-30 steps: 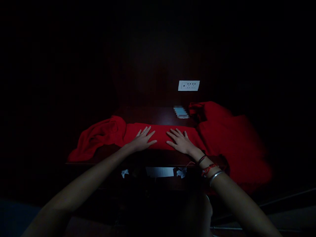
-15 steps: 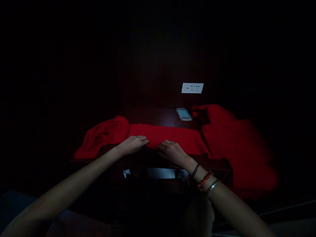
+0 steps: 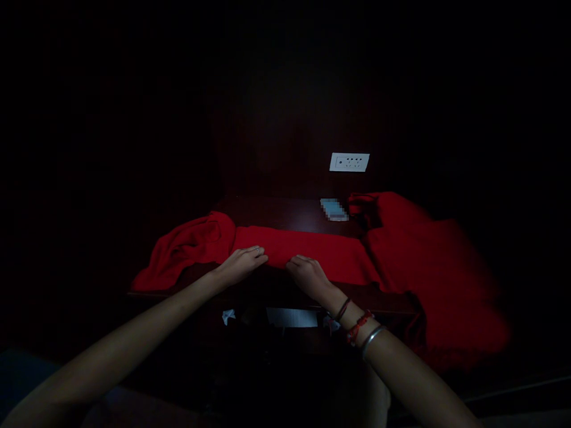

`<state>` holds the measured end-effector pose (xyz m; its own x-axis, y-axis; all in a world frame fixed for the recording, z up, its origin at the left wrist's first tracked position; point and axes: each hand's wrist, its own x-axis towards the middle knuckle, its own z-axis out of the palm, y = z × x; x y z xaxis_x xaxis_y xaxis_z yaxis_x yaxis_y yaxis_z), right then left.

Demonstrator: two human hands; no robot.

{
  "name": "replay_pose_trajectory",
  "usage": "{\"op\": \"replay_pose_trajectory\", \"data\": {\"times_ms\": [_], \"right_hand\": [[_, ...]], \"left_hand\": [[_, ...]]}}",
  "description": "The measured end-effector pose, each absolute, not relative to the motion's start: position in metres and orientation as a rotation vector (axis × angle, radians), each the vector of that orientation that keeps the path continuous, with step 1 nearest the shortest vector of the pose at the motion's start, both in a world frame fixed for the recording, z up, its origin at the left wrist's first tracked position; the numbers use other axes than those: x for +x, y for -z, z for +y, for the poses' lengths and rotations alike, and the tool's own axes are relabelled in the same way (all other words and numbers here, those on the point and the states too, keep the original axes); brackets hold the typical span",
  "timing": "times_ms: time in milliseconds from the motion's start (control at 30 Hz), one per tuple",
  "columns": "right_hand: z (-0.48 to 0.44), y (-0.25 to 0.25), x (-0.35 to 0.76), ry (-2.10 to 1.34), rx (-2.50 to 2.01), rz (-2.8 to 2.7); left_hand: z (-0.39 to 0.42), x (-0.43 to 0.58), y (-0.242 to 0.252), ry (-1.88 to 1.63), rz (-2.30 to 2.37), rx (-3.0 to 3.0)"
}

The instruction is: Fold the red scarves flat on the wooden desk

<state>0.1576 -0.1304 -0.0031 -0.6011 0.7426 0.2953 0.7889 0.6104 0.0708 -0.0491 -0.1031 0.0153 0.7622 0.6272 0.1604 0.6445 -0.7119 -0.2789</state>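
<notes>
A long red scarf (image 3: 321, 249) lies across the dark wooden table, its middle stretch flat and folded into a band. Its left end is bunched into a loose heap, while the wide right part spreads out and hangs over the table's edge. My left hand (image 3: 244, 261) pinches the band's near edge with fingers closed. A short gap to the right, my right hand (image 3: 308, 274) is also closed on that near edge, its fingertips curled and partly hidden. Bracelets circle my right wrist.
Behind the scarf, a phone-like flat item (image 3: 333, 210), blurred out, lies on the dark table (image 3: 276, 211). A white socket plate (image 3: 350, 162) is on the wall above. Pale objects, including a grey panel (image 3: 292, 317), show below the table edge. Surroundings are very dark.
My right wrist and forearm have shifted slightly left and down. Both hands stay at the scarf's near edge, fingers a little more closed. The whole view has moved slightly.
</notes>
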Motion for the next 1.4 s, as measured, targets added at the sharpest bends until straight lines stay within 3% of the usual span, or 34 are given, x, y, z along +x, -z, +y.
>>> {"op": "replay_pose_trajectory", "data": {"times_ms": [233, 433, 900, 1133, 1267, 1400], "right_hand": [[-0.133, 0.005, 0.159, 0.238, -1.158, -2.628], [-0.14, 0.004, 0.172, -0.018, -1.018, -2.547], [-0.141, 0.012, 0.182, -0.236, -1.054, -2.409], [-0.143, 0.008, 0.185, -0.19, -0.999, -2.484], [-0.135, -0.003, 0.186, -0.132, -1.057, -2.472], [-0.122, -0.004, 0.188, -0.044, -1.383, -2.398]], "left_hand": [[-0.104, -0.061, -0.02, 0.028, -0.908, -2.733], [-0.098, -0.079, -0.029, -0.019, -0.853, -2.974], [-0.111, -0.083, -0.018, -0.043, -0.986, -2.791], [-0.093, -0.089, -0.051, -0.214, -0.952, -3.18], [-0.073, -0.054, -0.057, 0.12, -1.04, -3.068], [-0.065, -0.021, -0.023, 0.367, -1.247, -2.804]]}}
